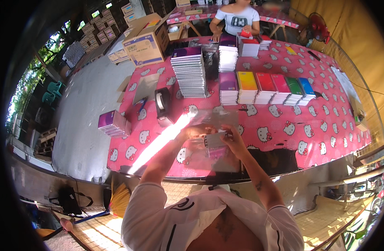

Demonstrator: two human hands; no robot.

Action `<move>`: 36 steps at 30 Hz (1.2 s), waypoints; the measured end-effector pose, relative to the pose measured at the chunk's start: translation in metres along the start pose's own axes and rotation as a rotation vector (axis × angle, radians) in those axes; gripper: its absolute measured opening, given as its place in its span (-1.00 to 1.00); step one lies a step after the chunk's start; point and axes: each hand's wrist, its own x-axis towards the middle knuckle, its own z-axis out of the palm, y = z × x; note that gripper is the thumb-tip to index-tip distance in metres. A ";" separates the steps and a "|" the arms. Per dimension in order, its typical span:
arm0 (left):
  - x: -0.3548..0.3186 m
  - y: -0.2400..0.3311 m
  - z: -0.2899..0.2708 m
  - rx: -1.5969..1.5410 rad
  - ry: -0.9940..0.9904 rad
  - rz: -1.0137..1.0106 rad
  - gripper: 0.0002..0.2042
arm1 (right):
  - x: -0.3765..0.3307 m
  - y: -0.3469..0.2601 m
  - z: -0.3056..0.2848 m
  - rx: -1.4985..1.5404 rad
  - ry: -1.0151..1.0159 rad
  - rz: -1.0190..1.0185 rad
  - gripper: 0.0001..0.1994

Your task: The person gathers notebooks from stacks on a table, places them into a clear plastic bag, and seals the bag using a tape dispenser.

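The gripped notebook (215,141) shows grey; beneath it, the pink tablecloth (279,121) repeats white cat faces with red bows. Beyond the grip, the row of notebooks (266,83) runs purple, yellow, red, pink, green, blue.

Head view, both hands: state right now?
Left hand: at the upper edge of the grey spiral notebook; whether it grips cannot be told.
Right hand: closed, holding the notebook's right side.
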 end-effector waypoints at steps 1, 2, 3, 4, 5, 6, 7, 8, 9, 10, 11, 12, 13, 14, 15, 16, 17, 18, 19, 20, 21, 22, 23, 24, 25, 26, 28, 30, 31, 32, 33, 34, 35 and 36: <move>-0.014 -0.019 0.003 -0.001 0.221 0.274 -0.65 | -0.003 0.006 0.008 0.110 0.029 -0.025 -0.41; -0.028 -0.007 0.012 -0.151 0.325 0.245 -0.56 | -0.013 0.018 0.000 0.204 0.103 -0.031 -0.36; -0.056 -0.004 0.020 -0.375 0.325 0.260 -0.41 | -0.026 0.025 0.000 0.229 0.091 -0.042 -0.33; -0.081 0.013 0.043 -0.521 0.237 0.325 -0.26 | -0.038 0.030 -0.003 0.248 0.077 -0.057 -0.29; -0.092 -0.001 0.068 -0.227 0.490 0.352 -0.24 | -0.034 0.022 0.011 0.237 0.014 -0.082 -0.27; -0.084 -0.017 0.099 0.058 0.719 0.351 -0.22 | -0.032 0.018 0.019 0.219 -0.027 -0.101 -0.25; -0.082 -0.030 0.116 0.346 0.933 0.317 -0.19 | -0.034 0.006 0.036 0.159 -0.063 -0.120 -0.25; -0.093 -0.021 0.116 0.334 0.965 0.361 -0.20 | -0.030 -0.003 0.045 0.097 -0.095 -0.149 -0.24; -0.107 -0.013 0.114 0.323 1.001 0.402 -0.21 | -0.021 -0.006 0.049 0.256 -0.121 -0.202 -0.25; -0.122 0.004 0.113 0.306 1.047 0.445 -0.22 | -0.012 -0.010 0.048 0.411 -0.157 -0.245 -0.26; -0.144 0.017 0.099 0.421 1.054 0.405 -0.26 | -0.007 -0.012 0.047 0.570 -0.191 -0.272 -0.26; -0.171 0.023 0.080 0.532 1.067 0.341 -0.31 | -0.008 -0.018 0.048 0.460 -0.149 -0.231 -0.29; -0.191 0.023 0.061 0.338 1.145 0.434 -0.40 | -0.011 -0.029 0.045 0.348 -0.115 -0.195 -0.31; -0.213 0.021 0.040 0.337 1.313 0.395 -0.31 | -0.008 -0.034 0.041 0.234 -0.068 -0.176 -0.33; -0.233 0.034 0.019 -0.105 1.363 0.406 -0.38 | -0.006 -0.023 0.030 0.166 -0.017 -0.101 -0.40; -0.258 0.013 -0.014 0.022 1.649 0.422 -0.37 | -0.009 -0.009 0.024 0.104 0.018 -0.032 -0.46; -0.282 0.000 -0.048 -0.125 1.862 0.397 -0.29 | -0.013 0.004 0.023 0.037 0.067 0.033 -0.52; -0.309 -0.010 -0.075 -0.149 2.007 0.306 -0.25 | -0.020 0.010 0.027 0.048 0.095 0.066 -0.57; -0.332 -0.020 -0.100 -0.176 2.138 0.214 -0.21 | -0.028 0.015 0.028 0.057 0.133 0.099 -0.62; -0.350 -0.029 -0.123 -0.214 2.200 0.097 -0.19 | -0.030 0.017 0.030 0.068 0.175 0.131 -0.66; -0.367 -0.043 -0.143 -0.251 2.258 -0.031 -0.15 | -0.031 0.014 0.037 0.115 0.167 0.154 -0.67; -0.391 -0.065 -0.158 -0.240 2.208 -0.187 -0.14 | -0.035 0.009 0.045 0.168 0.148 0.180 -0.67; -0.418 -0.084 -0.169 -0.225 2.156 -0.340 -0.13 | -0.039 0.005 0.051 0.226 0.126 0.206 -0.68; -0.431 -0.095 -0.174 -0.215 2.087 -0.489 -0.12 | -0.040 0.009 0.056 0.224 0.100 0.200 -0.69; -0.413 -0.096 -0.182 -0.256 2.083 -0.463 -0.13 | -0.041 0.013 0.053 0.202 0.119 0.192 -0.70; -0.390 -0.092 -0.189 -0.297 2.074 -0.429 -0.13 | -0.041 0.016 0.049 0.179 0.144 0.178 -0.72; -0.356 -0.090 -0.189 -0.468 2.141 -0.218 -0.12 | -0.045 0.024 0.043 0.134 0.173 0.151 -0.74; -0.321 -0.098 -0.185 -0.745 2.225 0.168 -0.12 | -0.048 0.030 0.032 0.081 0.195 0.117 -0.74; -0.335 -0.119 -0.176 -0.761 2.128 0.524 -0.15 | -0.048 0.031 0.033 0.074 0.162 0.096 -0.72; -0.348 -0.140 -0.170 -0.768 1.965 0.856 -0.17 | -0.052 0.033 0.033 0.067 0.152 0.079 -0.69; -0.326 -0.149 -0.166 -0.788 1.548 1.084 -0.20 | -0.055 0.040 0.023 0.088 0.181 0.124 -0.72; -0.303 -0.146 -0.166 -1.006 1.461 0.999 -0.15 | -0.057 0.047 0.009 0.101 0.226 0.165 -0.74; -0.327 -0.153 -0.169 -1.031 1.680 0.883 -0.10 | -0.056 0.048 0.003 0.151 0.213 0.192 -0.77; -0.330 -0.152 -0.172 -1.088 1.649 0.843 -0.10 | -0.058 0.050 -0.011 0.060 0.213 0.165 -0.77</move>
